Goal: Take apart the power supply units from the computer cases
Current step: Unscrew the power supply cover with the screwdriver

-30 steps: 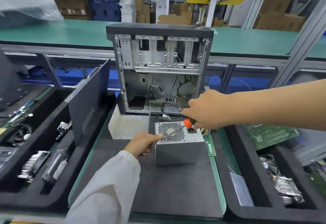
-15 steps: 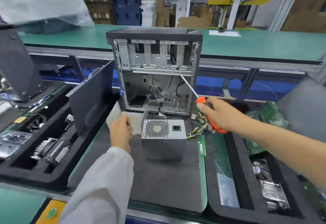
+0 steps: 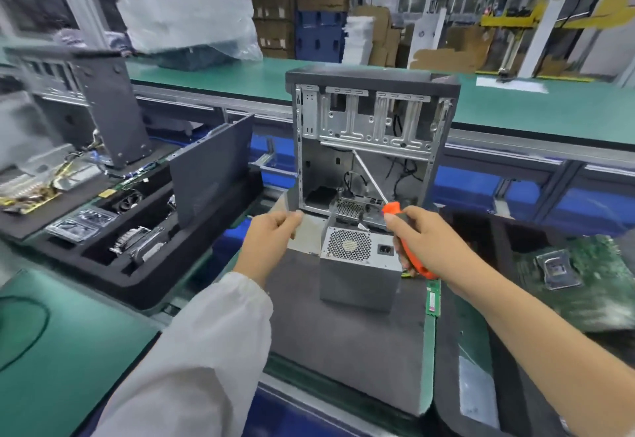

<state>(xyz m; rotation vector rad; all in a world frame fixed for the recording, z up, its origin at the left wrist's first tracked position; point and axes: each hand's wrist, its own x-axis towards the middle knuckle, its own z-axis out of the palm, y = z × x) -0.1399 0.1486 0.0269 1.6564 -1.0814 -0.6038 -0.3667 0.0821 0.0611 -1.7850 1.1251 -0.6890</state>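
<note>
Your grey metal power supply unit (image 3: 359, 266) sits freed before the open black computer case (image 3: 371, 141); right hand (image 3: 424, 242) grasps the orange-handled screwdriver (image 3: 407, 240), left hand (image 3: 269, 239) pinches the grey panel (image 3: 287, 208).

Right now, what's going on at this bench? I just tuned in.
A person is stripping a desktop computer case that stands open on a dark foam mat. The power supply unit is already out and sits on the mat in front of the case. The right hand grips an orange-handled screwdriver, its shaft pointing up into the case. The left hand holds the edge of a grey metal panel lying by the case's lower left corner.
</note>
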